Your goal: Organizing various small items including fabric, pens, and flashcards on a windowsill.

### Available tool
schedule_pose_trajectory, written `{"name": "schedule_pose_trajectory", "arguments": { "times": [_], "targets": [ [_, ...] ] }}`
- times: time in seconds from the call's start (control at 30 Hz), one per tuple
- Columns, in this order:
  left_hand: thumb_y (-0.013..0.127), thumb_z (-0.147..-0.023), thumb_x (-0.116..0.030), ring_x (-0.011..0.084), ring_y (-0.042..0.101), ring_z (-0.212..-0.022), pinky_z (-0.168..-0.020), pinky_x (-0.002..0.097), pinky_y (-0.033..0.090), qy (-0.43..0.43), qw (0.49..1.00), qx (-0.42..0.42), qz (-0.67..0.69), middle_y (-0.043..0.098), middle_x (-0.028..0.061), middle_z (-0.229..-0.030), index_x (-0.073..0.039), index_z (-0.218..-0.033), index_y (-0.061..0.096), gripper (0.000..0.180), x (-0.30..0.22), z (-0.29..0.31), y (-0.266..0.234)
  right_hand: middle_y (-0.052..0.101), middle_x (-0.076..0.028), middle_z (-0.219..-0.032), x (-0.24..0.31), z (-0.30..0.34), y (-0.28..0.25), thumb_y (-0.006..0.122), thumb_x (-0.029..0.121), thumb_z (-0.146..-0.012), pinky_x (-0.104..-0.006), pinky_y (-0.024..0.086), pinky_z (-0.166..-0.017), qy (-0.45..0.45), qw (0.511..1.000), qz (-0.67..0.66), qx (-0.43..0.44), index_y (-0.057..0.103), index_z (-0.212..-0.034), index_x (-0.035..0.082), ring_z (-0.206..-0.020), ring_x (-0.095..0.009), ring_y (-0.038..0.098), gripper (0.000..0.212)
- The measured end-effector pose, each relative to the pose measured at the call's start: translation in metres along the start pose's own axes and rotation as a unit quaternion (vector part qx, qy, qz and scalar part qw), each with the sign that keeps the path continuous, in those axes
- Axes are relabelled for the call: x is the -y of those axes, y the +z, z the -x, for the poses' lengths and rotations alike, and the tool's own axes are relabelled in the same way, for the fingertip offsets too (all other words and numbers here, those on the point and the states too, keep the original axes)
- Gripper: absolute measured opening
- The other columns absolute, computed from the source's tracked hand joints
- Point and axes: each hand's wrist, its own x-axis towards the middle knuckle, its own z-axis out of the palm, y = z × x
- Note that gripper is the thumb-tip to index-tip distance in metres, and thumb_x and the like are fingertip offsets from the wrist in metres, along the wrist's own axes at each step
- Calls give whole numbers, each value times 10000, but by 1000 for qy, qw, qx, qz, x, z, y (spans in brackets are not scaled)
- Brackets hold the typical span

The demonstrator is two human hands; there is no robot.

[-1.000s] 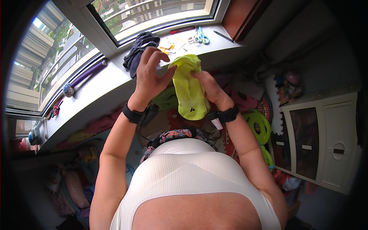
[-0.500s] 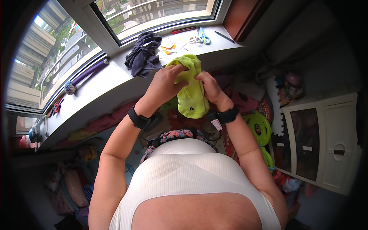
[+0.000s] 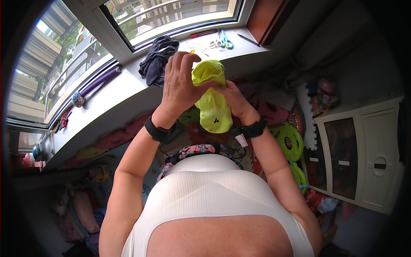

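Observation:
A bright yellow-green sock (image 3: 214,113) with a small dark mark hangs in front of me, its folded cuff uppermost. My right hand (image 3: 235,100) grips its right side, thumb across the front and the other fingers mostly hidden behind it. My left hand (image 3: 179,83) is at the sock's left, fingers raised and apart from the fabric. Its thumb reaches across the sock toward my right thumb; whether it presses on the cloth is hard to tell. Each wrist wears a black band.
On the white windowsill (image 3: 102,96) lie a crumpled dark cloth (image 3: 157,58), scissors (image 3: 221,42), a red pen (image 3: 203,34), a dark pen (image 3: 249,40) and a purple stick (image 3: 100,81). Below right are a green plastic piece (image 3: 287,141) and a white cabinet (image 3: 376,167).
My left fingers have come off the sock's cuff and lifted up and left, uncovering its folded opening. My right hand still holds the sock, which has shifted only slightly.

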Motion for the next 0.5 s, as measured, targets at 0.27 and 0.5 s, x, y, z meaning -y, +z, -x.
{"name": "schedule_pose_trajectory", "arguments": {
  "times": [0.27,0.5],
  "targets": [
    [701,-684,-22,273,580,-850,-771,369,497,93,993,59,-30,569,67,-978,-77,-1075,661,397,18,15,2,655,-55,-1121,-6,-4,2,506,311,-1008,-295,531,-843,-28,999,-35,2,578,-1231,48,-966,-143,651,352],
    [719,-796,-75,260,621,-893,-783,330,515,137,981,102,89,624,82,-1001,-54,-1103,662,313,10,31,-5,654,-75,-1127,-3,-1,6,419,424,-1030,-317,536,-854,-23,986,-163,1,564,-1243,36,-971,-159,656,465]
  ]
}}
